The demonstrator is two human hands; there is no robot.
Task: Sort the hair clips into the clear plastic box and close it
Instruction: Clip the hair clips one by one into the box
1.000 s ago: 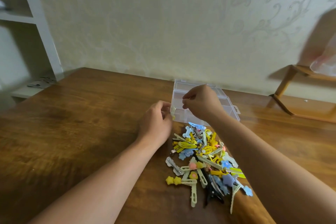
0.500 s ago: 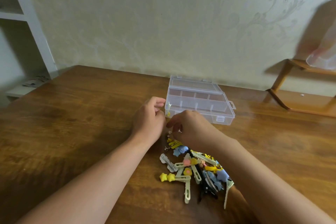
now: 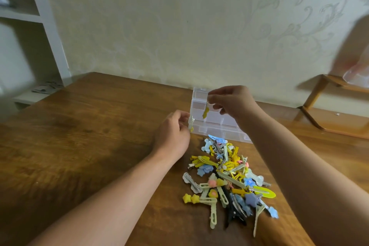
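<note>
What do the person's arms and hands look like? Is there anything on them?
Both arms are bare right up to the picture's edge, with no sleeves showing. The left hand and the right hand wear no gloves, and no rings, watch or bracelets are visible. Nails are too small to judge.

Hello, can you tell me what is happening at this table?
A person is sorting hair clips. The right hand pinches a yellow clip above the open clear plastic box. The left hand holds another small clip beside the box. A big pile of clips waits on the wooden table.
</note>
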